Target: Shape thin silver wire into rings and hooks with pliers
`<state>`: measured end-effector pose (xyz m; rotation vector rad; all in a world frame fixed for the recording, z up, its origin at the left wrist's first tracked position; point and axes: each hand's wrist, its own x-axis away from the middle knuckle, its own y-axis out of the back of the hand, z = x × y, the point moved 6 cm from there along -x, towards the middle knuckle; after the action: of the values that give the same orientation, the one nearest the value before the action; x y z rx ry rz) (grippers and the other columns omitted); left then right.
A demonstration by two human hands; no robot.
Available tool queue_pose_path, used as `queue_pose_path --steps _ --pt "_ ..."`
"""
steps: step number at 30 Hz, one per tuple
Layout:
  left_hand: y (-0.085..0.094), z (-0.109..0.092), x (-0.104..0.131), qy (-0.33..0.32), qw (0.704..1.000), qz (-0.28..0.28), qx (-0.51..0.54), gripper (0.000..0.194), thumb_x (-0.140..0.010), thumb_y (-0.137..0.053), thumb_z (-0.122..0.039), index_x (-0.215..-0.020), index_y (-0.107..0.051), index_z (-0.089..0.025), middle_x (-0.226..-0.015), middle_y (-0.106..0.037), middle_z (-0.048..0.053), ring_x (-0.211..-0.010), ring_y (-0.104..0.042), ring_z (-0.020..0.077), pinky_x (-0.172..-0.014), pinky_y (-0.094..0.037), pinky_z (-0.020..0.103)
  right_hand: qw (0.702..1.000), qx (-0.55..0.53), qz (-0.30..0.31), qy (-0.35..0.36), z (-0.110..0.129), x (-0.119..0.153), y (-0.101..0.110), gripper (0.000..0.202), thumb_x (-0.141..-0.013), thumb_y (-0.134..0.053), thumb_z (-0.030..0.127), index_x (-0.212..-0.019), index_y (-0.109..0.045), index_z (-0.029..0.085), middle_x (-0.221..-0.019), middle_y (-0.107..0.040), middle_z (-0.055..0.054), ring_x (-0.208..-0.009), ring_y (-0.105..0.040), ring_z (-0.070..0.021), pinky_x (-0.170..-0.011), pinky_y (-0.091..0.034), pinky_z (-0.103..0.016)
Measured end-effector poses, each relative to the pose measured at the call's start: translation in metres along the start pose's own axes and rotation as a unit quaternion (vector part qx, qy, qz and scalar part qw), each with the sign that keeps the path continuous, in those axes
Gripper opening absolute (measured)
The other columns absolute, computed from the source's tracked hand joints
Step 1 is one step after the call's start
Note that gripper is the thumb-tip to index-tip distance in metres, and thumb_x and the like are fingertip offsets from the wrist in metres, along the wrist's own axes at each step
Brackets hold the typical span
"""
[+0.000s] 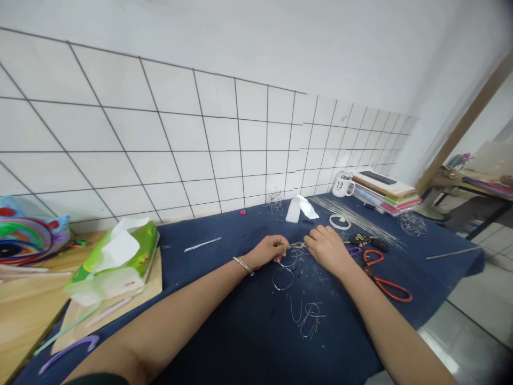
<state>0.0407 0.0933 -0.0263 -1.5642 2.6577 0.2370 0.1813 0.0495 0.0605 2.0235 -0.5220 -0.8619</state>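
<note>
My left hand (271, 250) is closed, its thumb and fingers pinching a thin silvery wire (282, 289) bent into round loops that hang below the fingers. Facing it, my right hand (325, 248) wraps around what look like small pliers (297, 245). Their metal jaws reach left to the wire at my left fingertips; the handles are hidden in my palm. Nearer me on the dark blue cloth (224, 331) lie loose curved wire pieces (310, 320). Tiny clippings are scattered below my right hand.
Right of my right hand lie orange-handled scissors (387, 289) and a black-handled tool (372, 242). Behind are long straight wires (356, 216), a white ring-shaped coil (340, 222), a mug (343, 185) and stacked books (385, 192). A green tissue pack (140, 251) sits left.
</note>
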Motion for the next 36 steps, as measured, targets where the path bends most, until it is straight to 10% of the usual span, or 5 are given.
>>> queue_pose_path --steps 36 --pt "0.001 -0.0052 0.0028 -0.008 1.0 -0.025 0.017 0.008 -0.072 -0.05 -0.018 -0.077 -0.052 -0.012 -0.062 -0.055 -0.001 -0.047 -0.051 0.0056 -0.048 -0.038 0.017 1.0 -0.016 -0.008 -0.019 -0.0019 -0.0007 -0.0062 0.017 -0.084 -0.044 0.02 -0.091 -0.06 0.019 -0.075 -0.053 -0.006 -0.08 -0.039 -0.0189 -0.069 -0.024 -0.031"
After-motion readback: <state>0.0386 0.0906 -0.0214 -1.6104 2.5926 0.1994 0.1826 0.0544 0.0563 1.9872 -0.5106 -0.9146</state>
